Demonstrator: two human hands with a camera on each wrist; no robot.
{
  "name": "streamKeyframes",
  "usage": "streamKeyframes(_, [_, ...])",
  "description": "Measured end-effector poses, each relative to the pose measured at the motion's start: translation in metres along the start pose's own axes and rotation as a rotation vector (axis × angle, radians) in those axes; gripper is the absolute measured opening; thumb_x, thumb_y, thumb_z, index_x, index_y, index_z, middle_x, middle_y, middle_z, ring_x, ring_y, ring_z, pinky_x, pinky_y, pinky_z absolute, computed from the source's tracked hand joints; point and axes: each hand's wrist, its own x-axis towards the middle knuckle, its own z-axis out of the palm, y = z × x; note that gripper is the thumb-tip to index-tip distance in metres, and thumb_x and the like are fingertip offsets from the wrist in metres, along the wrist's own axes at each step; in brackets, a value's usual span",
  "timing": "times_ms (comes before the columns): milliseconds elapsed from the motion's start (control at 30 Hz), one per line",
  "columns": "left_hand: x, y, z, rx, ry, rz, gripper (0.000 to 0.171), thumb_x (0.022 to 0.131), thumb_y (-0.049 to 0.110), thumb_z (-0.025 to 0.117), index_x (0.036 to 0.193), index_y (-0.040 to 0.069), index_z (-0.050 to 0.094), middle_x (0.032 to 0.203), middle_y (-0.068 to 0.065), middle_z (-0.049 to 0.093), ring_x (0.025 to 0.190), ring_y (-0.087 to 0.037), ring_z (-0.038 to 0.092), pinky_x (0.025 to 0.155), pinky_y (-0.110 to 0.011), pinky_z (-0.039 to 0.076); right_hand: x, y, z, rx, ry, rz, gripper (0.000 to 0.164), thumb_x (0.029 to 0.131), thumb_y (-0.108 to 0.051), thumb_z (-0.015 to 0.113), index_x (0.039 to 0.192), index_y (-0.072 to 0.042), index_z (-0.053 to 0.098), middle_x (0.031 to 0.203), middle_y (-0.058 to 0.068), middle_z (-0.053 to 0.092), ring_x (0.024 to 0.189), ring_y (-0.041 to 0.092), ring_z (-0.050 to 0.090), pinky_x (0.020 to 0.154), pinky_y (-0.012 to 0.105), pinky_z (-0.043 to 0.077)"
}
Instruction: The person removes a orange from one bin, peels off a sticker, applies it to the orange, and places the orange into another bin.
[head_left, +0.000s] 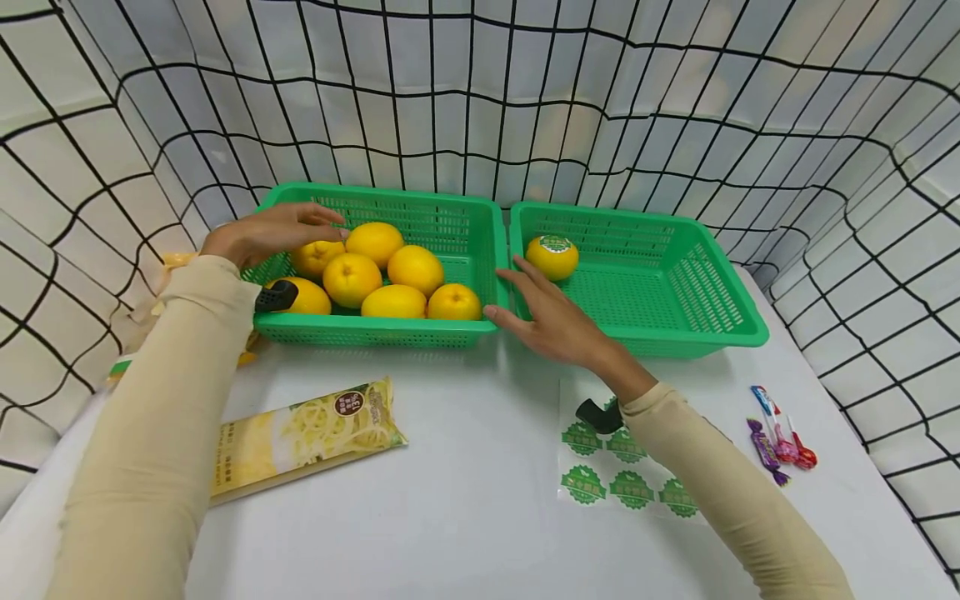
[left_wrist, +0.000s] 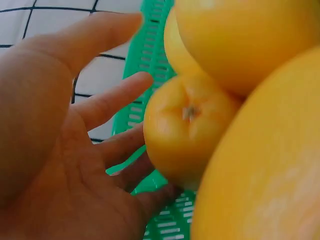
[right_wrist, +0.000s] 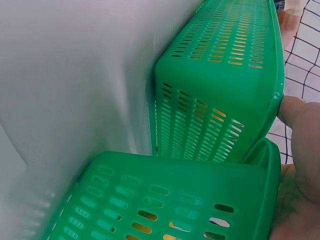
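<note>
Several yellow-skinned oranges lie in the left green basket. My left hand reaches over that basket's left end. Its spread fingers are next to one orange in the left wrist view, some partly hidden behind it; whether they touch it I cannot tell. Where the two baskets meet, my right hand has its fingers extended, the thumb at the left basket's rim, and it holds no fruit. The right green basket contains a single orange with a green-and-white sticker.
A sheet of round green stickers lies under my right forearm. Wrapped candies are at the right, and a yellow noodle packet at the left. Black netting surrounds the white table.
</note>
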Motion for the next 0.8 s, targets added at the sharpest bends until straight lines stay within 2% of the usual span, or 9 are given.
streamKeyframes(133, [0.0019, -0.0042, 0.0005, 0.045, -0.022, -0.020, 0.078, 0.109, 0.039, 0.061, 0.169, 0.007, 0.022, 0.174, -0.028, 0.011, 0.157, -0.054, 0.014, 0.122, -0.075, 0.019, -0.0006, 0.0011, 0.0002, 0.002, 0.001, 0.005, 0.070, 0.109, -0.051, 0.056, 0.165, -0.014, 0.037, 0.178, 0.010, 0.013, 0.159, 0.037, 0.030, 0.120, 0.063, 0.037])
streamKeyframes(300, [0.0030, -0.0060, 0.0009, 0.076, -0.042, -0.043, 0.078, 0.108, 0.022, 0.062, 0.169, 0.006, 0.017, 0.168, -0.037, 0.015, 0.152, -0.057, 0.021, 0.120, -0.075, 0.023, 0.0002, 0.0025, 0.0002, 0.010, 0.003, -0.001, 0.070, 0.109, -0.050, 0.056, 0.165, -0.013, 0.037, 0.178, 0.010, 0.012, 0.159, 0.038, 0.031, 0.121, 0.063, 0.037])
streamKeyframes(367, [0.0032, -0.0070, 0.0010, 0.082, -0.038, -0.053, 0.078, 0.108, 0.020, 0.061, 0.169, 0.005, 0.016, 0.166, -0.038, 0.018, 0.149, -0.057, 0.025, 0.119, -0.074, 0.026, 0.0008, 0.0024, 0.0006, 0.015, 0.003, -0.006, 0.070, 0.109, -0.050, 0.056, 0.165, -0.013, 0.037, 0.178, 0.010, 0.012, 0.159, 0.037, 0.029, 0.121, 0.062, 0.037])
streamKeyframes(433, [0.0039, -0.0079, 0.0010, 0.088, -0.034, -0.060, 0.078, 0.108, 0.019, 0.061, 0.169, 0.005, 0.016, 0.168, -0.036, 0.016, 0.150, -0.056, 0.024, 0.120, -0.073, 0.026, 0.0011, 0.0025, 0.0009, 0.020, 0.003, -0.010, 0.070, 0.109, -0.050, 0.056, 0.165, -0.013, 0.037, 0.178, 0.010, 0.012, 0.160, 0.037, 0.029, 0.121, 0.062, 0.037])
streamKeyframes(500, [0.0044, -0.0088, 0.0011, 0.089, -0.032, -0.063, 0.077, 0.107, 0.019, 0.061, 0.169, 0.006, 0.018, 0.171, -0.034, 0.010, 0.153, -0.055, 0.019, 0.121, -0.073, 0.024, 0.0008, 0.0025, 0.0009, 0.025, 0.003, -0.008, 0.069, 0.109, -0.050, 0.057, 0.164, -0.013, 0.038, 0.178, 0.010, 0.012, 0.160, 0.036, 0.028, 0.121, 0.061, 0.038])
streamKeyframes(633, [0.0041, -0.0108, 0.0008, 0.084, -0.034, -0.065, 0.074, 0.106, 0.019, 0.062, 0.168, 0.008, 0.023, 0.174, -0.028, -0.009, 0.159, -0.053, -0.001, 0.122, -0.075, 0.015, 0.0008, 0.0030, 0.0017, 0.034, -0.001, -0.005, 0.069, 0.109, -0.049, 0.057, 0.164, -0.013, 0.038, 0.178, 0.010, 0.012, 0.160, 0.036, 0.029, 0.120, 0.061, 0.038])
streamKeyframes(700, [0.0037, -0.0106, 0.0010, 0.078, -0.042, -0.065, 0.073, 0.107, 0.021, 0.061, 0.168, 0.009, 0.023, 0.174, -0.028, -0.009, 0.159, -0.053, -0.003, 0.122, -0.076, 0.014, 0.0008, 0.0033, 0.0018, 0.039, -0.003, -0.002, 0.069, 0.109, -0.049, 0.057, 0.164, -0.013, 0.037, 0.178, 0.010, 0.011, 0.159, 0.036, 0.029, 0.120, 0.062, 0.039])
streamKeyframes(800, [0.0041, -0.0098, 0.0022, 0.048, -0.062, -0.063, 0.072, 0.110, 0.025, 0.058, 0.168, 0.009, 0.018, 0.172, -0.033, -0.001, 0.154, -0.055, 0.015, 0.118, -0.072, 0.030, 0.0006, 0.0037, 0.0020, 0.047, -0.006, 0.004, 0.069, 0.109, -0.051, 0.056, 0.165, -0.015, 0.037, 0.179, 0.008, 0.010, 0.157, 0.036, 0.035, 0.118, 0.061, 0.041])
